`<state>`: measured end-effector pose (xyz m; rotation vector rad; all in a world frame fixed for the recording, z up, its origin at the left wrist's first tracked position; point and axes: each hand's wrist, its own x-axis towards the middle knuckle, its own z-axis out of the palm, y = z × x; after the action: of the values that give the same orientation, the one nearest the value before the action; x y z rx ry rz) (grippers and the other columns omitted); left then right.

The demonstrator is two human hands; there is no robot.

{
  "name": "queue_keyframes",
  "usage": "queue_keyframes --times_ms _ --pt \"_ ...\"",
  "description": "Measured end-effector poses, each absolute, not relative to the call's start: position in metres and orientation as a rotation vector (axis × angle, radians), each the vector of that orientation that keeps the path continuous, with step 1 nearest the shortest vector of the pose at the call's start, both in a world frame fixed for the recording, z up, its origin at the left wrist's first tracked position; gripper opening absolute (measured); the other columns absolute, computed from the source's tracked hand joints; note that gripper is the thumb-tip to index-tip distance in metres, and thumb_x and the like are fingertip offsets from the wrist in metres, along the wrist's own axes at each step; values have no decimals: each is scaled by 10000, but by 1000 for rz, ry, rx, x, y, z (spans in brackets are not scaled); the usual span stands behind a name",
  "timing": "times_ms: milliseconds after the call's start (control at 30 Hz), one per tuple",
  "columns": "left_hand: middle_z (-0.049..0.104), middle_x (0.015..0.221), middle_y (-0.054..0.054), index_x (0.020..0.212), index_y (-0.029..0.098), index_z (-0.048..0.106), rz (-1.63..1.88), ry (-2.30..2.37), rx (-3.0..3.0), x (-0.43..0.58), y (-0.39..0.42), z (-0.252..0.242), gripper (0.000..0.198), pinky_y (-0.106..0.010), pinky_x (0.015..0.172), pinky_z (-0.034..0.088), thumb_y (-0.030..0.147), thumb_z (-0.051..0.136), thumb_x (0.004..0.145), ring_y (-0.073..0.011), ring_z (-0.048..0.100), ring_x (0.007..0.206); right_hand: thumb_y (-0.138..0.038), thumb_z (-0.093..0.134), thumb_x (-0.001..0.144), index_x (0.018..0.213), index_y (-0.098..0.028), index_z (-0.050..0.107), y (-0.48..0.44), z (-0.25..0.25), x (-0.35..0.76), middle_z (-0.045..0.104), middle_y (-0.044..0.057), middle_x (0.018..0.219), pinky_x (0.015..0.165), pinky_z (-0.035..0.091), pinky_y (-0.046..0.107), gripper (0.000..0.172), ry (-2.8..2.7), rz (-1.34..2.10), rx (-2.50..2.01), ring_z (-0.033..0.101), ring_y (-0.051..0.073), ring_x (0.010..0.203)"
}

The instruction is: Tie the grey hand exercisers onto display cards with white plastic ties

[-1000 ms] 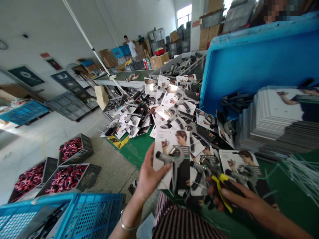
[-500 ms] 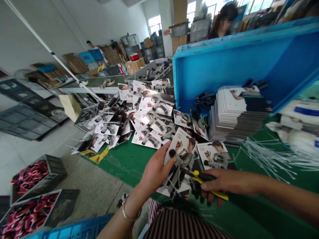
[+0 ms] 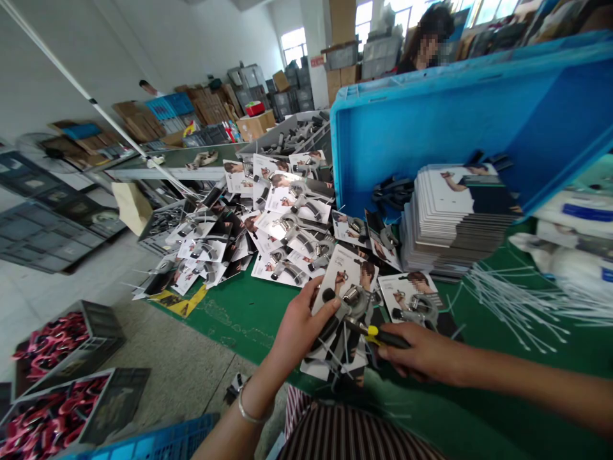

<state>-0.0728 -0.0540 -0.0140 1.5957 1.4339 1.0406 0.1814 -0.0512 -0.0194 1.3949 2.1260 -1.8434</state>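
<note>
My left hand point(image 3: 299, 329) grips a printed card with a grey hand gripper point(image 3: 345, 305) fastened to it, thumb across the gripper's handle. My right hand point(image 3: 424, 354) is closed round yellow-and-black cutters point(image 3: 378, 334), whose tip touches the gripper near its spring. Both hands are over the green table point(image 3: 249, 313), just above my striped lap. Right behind lies another carded gripper point(image 3: 414, 300).
A heap of carded grippers point(image 3: 268, 223) spreads across the table's left. A blue crate point(image 3: 431, 121) stands tilted behind a stack of blank cards point(image 3: 460, 217). White cable ties point(image 3: 522, 300) lie at right. Crates of red parts point(image 3: 52, 345) sit on the floor. A person is behind the crate.
The view swung right, then steadied. My right hand brought the cutters up to the gripper held by my left hand, and the card tilted slightly.
</note>
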Motion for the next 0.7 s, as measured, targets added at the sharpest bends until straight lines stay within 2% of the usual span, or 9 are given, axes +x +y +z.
queue_keyframes --times_ms 100,133,233,300,400,500,700 --pt "740 1041 -56 1073 209 706 1018 1422 1498 -71 -50 -20 283 -317 852 488 409 644 883 -238 663 963 -284 550 883 995 -169 626 -63 -19 180 694 107 903 708 501 337 177 2633 -1271 1273 659 237 801" --pt "742 1004 -61 1021 189 713 1040 1412 1412 -70 -49 -22 278 -313 834 490 418 645 878 -237 663 944 -220 580 832 1014 -174 632 -69 -17 180 701 117 962 768 502 366 194 2730 -1148 1151 666 263 872" --pt "736 953 -63 971 161 685 1194 1380 1131 -65 -47 -28 294 -304 803 501 435 659 867 -223 666 906 -110 624 708 1122 -202 629 -86 -16 180 705 100 1053 836 512 391 424 2831 -1058 875 672 280 954" --pt "727 991 -59 1011 172 653 1357 1358 1030 -61 -50 -28 291 -305 824 504 430 657 878 -212 666 932 -102 605 736 1230 -211 598 -93 -21 179 688 109 1159 896 517 404 506 2875 -1056 997 663 278 1041" --pt "704 1087 -68 1086 191 615 1620 1372 959 -53 -55 -25 292 -309 875 499 422 629 909 -208 653 1017 -183 537 874 1368 -182 504 -97 -37 176 617 155 1321 1015 488 439 496 2934 -962 1405 604 281 1200" --pt "679 1117 -70 1098 200 597 1797 1469 962 -48 -58 -26 277 -314 923 482 422 601 933 -201 632 1061 -240 495 930 1407 -168 459 -98 -54 169 597 169 1335 1044 482 471 484 2982 -819 1665 578 291 1236" --pt "665 1117 -72 1085 198 586 1895 1523 980 -45 -56 -32 257 -348 979 458 417 577 950 -198 616 1070 -173 525 886 1410 -173 441 -101 -64 152 619 154 1227 1005 507 518 531 3057 -687 1757 604 309 1144"
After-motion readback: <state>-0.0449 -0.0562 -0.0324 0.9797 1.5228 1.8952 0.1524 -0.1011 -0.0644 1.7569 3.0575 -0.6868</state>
